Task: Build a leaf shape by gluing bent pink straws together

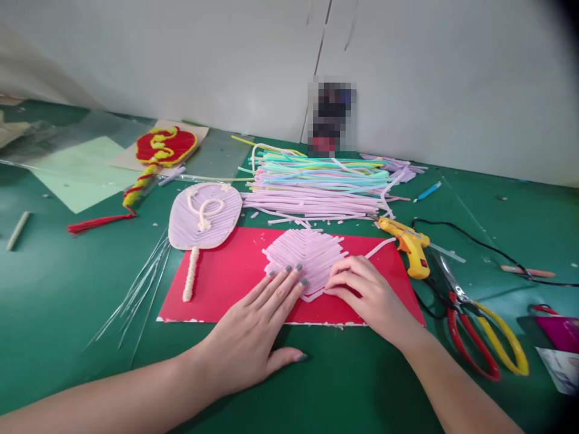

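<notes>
On a red board [217, 283] lies a panel of lilac pipe cleaners [312, 250] laid side by side in a slanting leaf pattern. My left hand [262, 319] rests flat with fingers stretched, its fingertips pressing the panel's lower left part. At the lower right edge, my right hand [362, 289] pinches a lilac pipe cleaner [380, 247], whose loose end sticks out beyond the knuckles. Part of that strip appears bent along the panel's bottom edge. To the left stands out a finished-looking lilac fan [205, 217] with a cream rim and twisted handle, overlapping the board's corner.
Behind the board is a heap of coloured pipe cleaners [316, 181]. A yellow glue gun [409, 244] with a black cord and large scissors [470, 313] lie at right. At left are thin wires [145, 289] and a red-and-yellow fan [165, 147]. A white wall [181, 60] rises behind.
</notes>
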{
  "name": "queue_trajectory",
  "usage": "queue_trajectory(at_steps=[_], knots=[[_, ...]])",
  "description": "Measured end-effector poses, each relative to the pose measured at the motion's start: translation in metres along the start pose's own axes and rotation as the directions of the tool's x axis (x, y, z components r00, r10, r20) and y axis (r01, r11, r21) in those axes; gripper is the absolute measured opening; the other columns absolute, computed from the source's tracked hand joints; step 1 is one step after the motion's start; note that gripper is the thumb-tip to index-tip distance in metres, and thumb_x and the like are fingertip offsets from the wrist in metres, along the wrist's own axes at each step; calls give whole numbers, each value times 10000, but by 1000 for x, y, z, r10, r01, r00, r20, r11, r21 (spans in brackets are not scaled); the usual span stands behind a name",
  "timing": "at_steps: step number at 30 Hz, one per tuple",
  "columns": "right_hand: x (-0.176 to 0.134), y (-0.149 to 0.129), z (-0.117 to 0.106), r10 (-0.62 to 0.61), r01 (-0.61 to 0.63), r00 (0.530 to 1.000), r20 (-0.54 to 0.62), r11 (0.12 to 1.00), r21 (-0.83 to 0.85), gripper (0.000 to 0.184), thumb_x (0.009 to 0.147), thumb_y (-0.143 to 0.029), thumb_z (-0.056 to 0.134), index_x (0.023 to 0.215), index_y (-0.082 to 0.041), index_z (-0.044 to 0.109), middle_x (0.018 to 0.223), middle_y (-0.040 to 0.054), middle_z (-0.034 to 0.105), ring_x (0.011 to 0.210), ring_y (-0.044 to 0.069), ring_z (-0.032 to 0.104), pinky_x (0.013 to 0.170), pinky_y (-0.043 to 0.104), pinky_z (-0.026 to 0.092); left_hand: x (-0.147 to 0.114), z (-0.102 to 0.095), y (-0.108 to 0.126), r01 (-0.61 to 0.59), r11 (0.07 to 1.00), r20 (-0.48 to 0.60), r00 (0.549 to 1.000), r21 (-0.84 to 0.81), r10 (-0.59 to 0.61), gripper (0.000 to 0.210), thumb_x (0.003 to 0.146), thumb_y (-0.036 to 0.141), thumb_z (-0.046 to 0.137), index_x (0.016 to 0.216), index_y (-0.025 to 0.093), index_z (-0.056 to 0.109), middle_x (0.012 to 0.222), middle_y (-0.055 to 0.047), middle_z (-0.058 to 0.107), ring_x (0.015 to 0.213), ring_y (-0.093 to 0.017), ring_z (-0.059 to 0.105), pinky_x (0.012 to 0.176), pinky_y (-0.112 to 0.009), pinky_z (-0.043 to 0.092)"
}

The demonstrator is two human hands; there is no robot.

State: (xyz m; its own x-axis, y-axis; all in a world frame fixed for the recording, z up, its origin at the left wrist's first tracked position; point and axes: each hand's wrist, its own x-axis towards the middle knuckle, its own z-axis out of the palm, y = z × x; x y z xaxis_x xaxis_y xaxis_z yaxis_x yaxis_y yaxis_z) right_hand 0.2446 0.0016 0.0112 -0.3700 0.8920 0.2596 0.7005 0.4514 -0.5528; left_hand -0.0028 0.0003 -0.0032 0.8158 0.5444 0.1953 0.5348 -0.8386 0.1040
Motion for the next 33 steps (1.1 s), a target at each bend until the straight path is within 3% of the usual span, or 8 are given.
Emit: queue_trajectory(at_steps=[8,14,20,25,33], knots=[[-2,3,3,12,-12,1000,-21,1000,-14,109,895,-199,542,844,-210,637,911,40,589,903,160,552,876,318,454,2,-1,0,-22,1000,40,999,-9,22,746,884,641,333,1454,163,274,1523,-121,258,1382,-279,287,1110,-413,255],[0,1,3,26,-27,999,-33,1000,-10,117,895,-235,542,838,-221,643,898,38,597,892,166,565,847,322,475,2,-1,0,-7,999,59,998,-43,10,754,887,636,328,1460,152,258,1526,-117,252,1378,-278,294,1118,-414,250],[0,1,3,21,-21,999,-36,1000,-13,121,898,-242,536,840,-227,641,898,45,602,886,176,570,860,355,481,4,-4,-1,-66,990,106,991,-127,79,654,907,598,331,1458,251,269,1523,-74,269,1369,-272,317,1101,-427,288],[-1,2,4,27,-28,999,-34,1000,-14,105,889,-234,554,843,-228,648,904,42,597,905,172,565,849,334,479,5,-3,-2,-59,989,125,989,-133,76,687,909,598,325,1448,174,294,1512,-103,284,1372,-270,312,1107,-412,288],[-2,2,4,36,-36,999,-26,999,-1,97,890,-233,553,860,-230,645,917,44,590,920,174,557,864,337,469,4,-4,-1,-46,993,86,995,-108,55,707,904,603,332,1457,167,265,1513,-111,284,1379,-279,295,1123,-433,250]])
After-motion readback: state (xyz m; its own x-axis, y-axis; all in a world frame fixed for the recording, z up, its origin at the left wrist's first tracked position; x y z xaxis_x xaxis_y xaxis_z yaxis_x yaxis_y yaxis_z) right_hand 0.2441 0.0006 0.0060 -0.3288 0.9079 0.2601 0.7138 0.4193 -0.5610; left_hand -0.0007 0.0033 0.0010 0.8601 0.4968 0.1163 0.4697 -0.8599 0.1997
